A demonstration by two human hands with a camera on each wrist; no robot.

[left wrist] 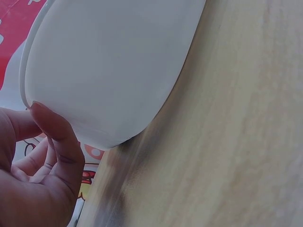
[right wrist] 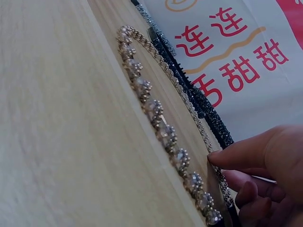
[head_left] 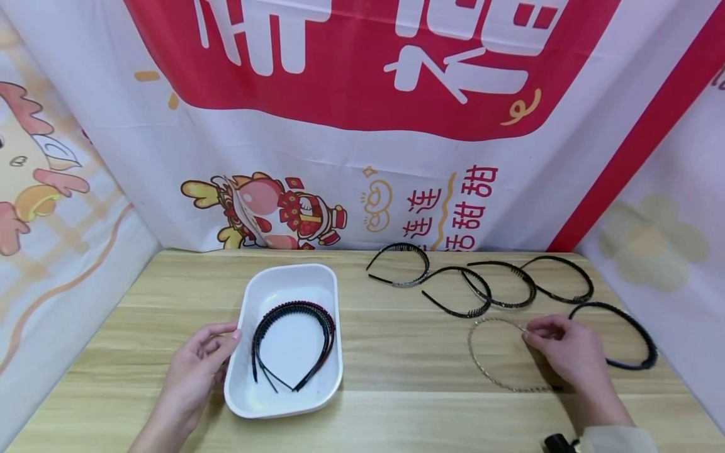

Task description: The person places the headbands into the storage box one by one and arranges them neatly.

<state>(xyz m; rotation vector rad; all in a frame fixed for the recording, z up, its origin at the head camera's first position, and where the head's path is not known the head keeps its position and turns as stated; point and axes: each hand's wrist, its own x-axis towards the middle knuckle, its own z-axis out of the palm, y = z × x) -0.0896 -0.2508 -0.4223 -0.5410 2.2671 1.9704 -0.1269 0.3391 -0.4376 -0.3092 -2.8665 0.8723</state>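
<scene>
On the left, my left hand (head_left: 195, 365) grips the side rim of a white plastic tray (head_left: 289, 404). In the left wrist view, thumb and finger meet at the edge of the tray (left wrist: 109, 66). Black headbands (head_left: 297, 307) lie together inside, their ends toward me. Over on the right, my right hand (head_left: 569, 349) pinches one arm of a thin, gold-toned beaded headband (head_left: 474, 358) between thumb and finger. The right wrist view shows clear faceted beads along this headband (right wrist: 154, 111), which is close over the wooden table; part of it is hidden by the hand.
Behind the beaded headband, several black headbands lie spread out, among them a glittery one (head_left: 416, 282) at the back and a thick one (head_left: 637, 327) far right. A printed cloth (head_left: 340, 113) hangs along the table's back edge (head_left: 351, 253), with cloth at both sides.
</scene>
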